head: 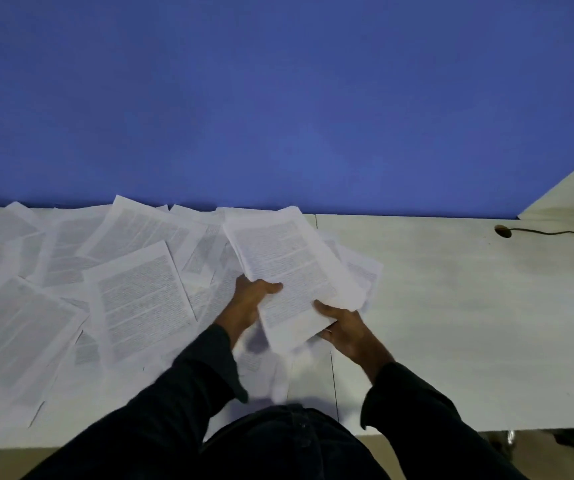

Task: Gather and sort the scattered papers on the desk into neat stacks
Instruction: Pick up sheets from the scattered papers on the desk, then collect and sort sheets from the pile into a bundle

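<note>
One gathered bundle [289,271] is gripped at its near edge by the left hand [251,299] and right hand [342,327], thumbs on top, while many loose sheets [136,299] left of the left hand remain unsorted on the desk [451,306].

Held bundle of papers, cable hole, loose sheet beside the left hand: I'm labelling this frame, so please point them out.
held bundle of papers [289,258]: head view, top page's text.
cable hole [502,231]: head view, its dark opening.
loose sheet [140,303]: head view, printed middle.

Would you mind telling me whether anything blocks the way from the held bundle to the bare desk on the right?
Nothing visible does. Both hands, left hand and right hand, grip the bundle, and the desk beside it lies bare; the cable sits far back.
</note>
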A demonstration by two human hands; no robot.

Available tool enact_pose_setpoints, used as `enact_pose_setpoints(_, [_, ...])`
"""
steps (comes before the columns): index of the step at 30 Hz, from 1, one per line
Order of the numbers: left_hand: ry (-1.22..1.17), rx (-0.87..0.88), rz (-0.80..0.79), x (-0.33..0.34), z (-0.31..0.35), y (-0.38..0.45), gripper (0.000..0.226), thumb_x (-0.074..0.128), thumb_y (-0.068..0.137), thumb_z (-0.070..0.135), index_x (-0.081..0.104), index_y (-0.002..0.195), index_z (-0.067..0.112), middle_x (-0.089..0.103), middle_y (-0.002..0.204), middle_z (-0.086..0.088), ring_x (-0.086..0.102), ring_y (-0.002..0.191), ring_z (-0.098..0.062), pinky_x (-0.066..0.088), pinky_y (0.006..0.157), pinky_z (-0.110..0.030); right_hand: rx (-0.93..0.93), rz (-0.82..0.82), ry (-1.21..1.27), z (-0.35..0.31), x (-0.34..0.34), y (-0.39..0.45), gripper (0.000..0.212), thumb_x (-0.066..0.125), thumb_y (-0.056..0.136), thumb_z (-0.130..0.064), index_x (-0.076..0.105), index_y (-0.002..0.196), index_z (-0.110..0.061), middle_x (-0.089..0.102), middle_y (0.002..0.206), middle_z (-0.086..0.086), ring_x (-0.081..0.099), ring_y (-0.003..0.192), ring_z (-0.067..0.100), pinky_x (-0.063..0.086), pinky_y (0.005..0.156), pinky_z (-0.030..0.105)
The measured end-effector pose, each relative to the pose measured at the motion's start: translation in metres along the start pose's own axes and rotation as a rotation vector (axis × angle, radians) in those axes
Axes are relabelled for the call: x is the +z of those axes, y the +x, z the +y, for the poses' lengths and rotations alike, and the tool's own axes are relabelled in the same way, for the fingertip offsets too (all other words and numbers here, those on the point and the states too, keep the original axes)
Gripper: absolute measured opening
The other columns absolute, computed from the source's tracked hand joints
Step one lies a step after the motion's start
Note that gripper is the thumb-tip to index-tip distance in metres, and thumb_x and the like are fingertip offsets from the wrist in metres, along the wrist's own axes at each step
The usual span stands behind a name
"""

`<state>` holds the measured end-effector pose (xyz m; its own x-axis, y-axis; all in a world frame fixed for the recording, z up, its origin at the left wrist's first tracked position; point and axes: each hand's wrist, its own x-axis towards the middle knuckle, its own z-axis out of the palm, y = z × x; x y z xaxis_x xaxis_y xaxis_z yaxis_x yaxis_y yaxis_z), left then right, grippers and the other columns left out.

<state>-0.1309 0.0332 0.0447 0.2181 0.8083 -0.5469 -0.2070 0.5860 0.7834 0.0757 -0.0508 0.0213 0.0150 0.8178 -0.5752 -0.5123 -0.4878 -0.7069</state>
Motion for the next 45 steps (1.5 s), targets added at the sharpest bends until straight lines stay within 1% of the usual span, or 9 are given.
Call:
enact_pose_setpoints(4, [0.282,0.002,-0.258,-0.042,0.029,0.002,0.055,0.079,0.079,0.002,0.063,0.129,0.017,0.072,0.122,-0.003,0.067,0.114,-0.024,0.055,0.094,-0.038,0.136,-0.058,-0.235,-0.037,-0.031,0.001,0.054,0.073,0.088,-0.023,0.061,0.14,-0.015,0.069,0.132,0.007,0.068,0.114,0.028,0.056,0.097,0.044])
enact_pose_setpoints(7, [0.351,-0.081,-0.348,-0.037,0.031,0.006,0.052,0.078,0.083,0.009,0.061,0.131,0.019,0.07,0.126,-0.005,0.065,0.116,-0.026,0.053,0.1,-0.043,0.136,-0.284,-0.268,-0.049,-0.011,0.003,0.054,0.07,0.094,-0.018,0.056,0.145,-0.012,0.065,0.14,0.008,0.062,0.128,0.031,0.048,0.109,0.045])
enact_pose_setpoints(12, [0.098,-0.022,-0.02,-0.024,0.011,0.011,0.05,0.083,0.077,0.019,0.069,0.123,0.013,0.07,0.125,-0.011,0.067,0.112,-0.029,0.054,0.1,-0.048,0.054,-0.299,-0.259,-0.031,0.007,0.009,0.059,0.08,0.086,-0.007,0.061,0.141,-0.016,0.065,0.14,0.009,0.062,0.129,0.032,0.049,0.109,0.048])
enact_pose_setpoints(16, [0.153,-0.037,-0.186,-0.017,-0.006,0.004,0.056,0.084,0.076,0.008,0.066,0.129,0.016,0.071,0.125,-0.006,0.066,0.115,-0.028,0.054,0.099,-0.048,0.038,-0.172,-0.281,-0.024,0.006,0.01,0.058,0.088,0.077,-0.007,0.068,0.131,-0.013,0.072,0.129,0.009,0.069,0.118,0.03,0.054,0.104,0.049])
enact_pose_setpoints(20, [0.197,-0.053,-0.126,-0.01,-0.016,0.007,0.052,0.08,0.078,0.0,0.066,0.127,0.012,0.072,0.122,-0.008,0.068,0.112,-0.029,0.055,0.098,-0.048,-0.02,-0.044,-0.312,-0.02,-0.022,0.002,0.046,0.083,0.081,-0.004,0.072,0.125,-0.01,0.075,0.123,0.008,0.072,0.112,0.03,0.058,0.097,0.046])
enact_pose_setpoints(25, [0.351,-0.159,-0.025,0.042,-0.044,0.011,0.026,0.078,0.084,0.005,0.072,0.109,0.005,0.075,0.109,-0.014,0.074,0.089,-0.026,0.062,0.073,-0.038,-0.11,0.47,-0.624,-0.013,-0.098,-0.021,0.021,0.078,0.087,-0.004,0.076,0.108,-0.005,0.074,0.098,0.004,0.068,0.082,0.02,0.054,0.07,0.025])
enact_pose_setpoints(32, [0.655,-0.203,-0.225,0.163,-0.122,0.008,0.027,0.078,0.082,-0.001,0.072,0.107,0.005,0.075,0.104,-0.01,0.076,0.08,-0.023,0.063,0.059,-0.039,-0.003,0.855,-0.84,-0.006,-0.212,-0.083,0.013,0.063,0.092,-0.01,0.068,0.103,-0.004,0.069,0.1,0.015,0.064,0.097,0.035,0.039,0.076,0.028])
enact_pose_setpoints(40, [0.932,-0.138,-0.191,0.225,-0.184,0.015,0.02,0.086,0.074,0.006,0.067,0.07,0.007,0.075,0.086,-0.013,0.075,0.069,-0.029,0.062,0.054,-0.048,0.094,0.996,-0.786,-0.002,-0.271,-0.103,0.008,0.061,0.09,-0.007,0.062,0.095,-0.001,0.063,0.09,0.013,0.065,0.098,0.04,0.042,0.071,0.032])
enact_pose_setpoints(45, [1.188,-0.004,-0.106,0.224,-0.193,0.021,0.044,0.091,0.068,0.034,0.063,0.092,0.008,0.071,0.096,-0.011,0.073,0.075,-0.031,0.064,0.064,-0.045,-0.005,1.19,-1.055,0.0,-0.254,-0.098,0.045,0.072,0.083,-0.011,0.056,0.125,-0.012,0.059,0.122,0.013,0.055,0.113,0.036,0.045,0.093,0.044])
